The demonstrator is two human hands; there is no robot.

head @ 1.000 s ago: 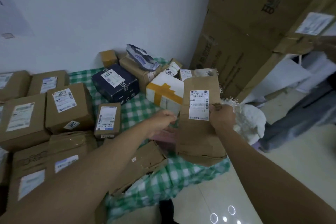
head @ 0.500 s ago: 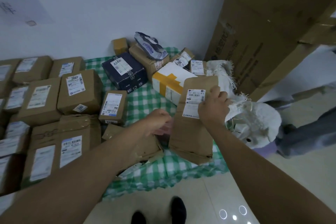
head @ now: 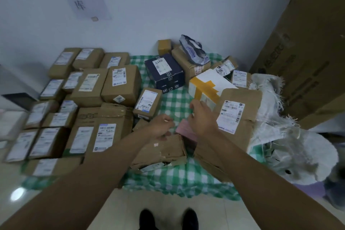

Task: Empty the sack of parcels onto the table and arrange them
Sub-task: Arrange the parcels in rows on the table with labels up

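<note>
head view: both hands, left hand (head: 162, 124) loosely curled and right hand (head: 202, 117) spread, hold nothing, the pink parcel (head: 186, 132) lying between them near the worktop's (head: 173, 99) front edge.

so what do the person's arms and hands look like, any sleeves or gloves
Both forearms are bare from the bottom edge of the picture up to the wrists, with no sleeves in view. The left hand and right hand wear no gloves; no watch, ring or bracelet shows.
</note>
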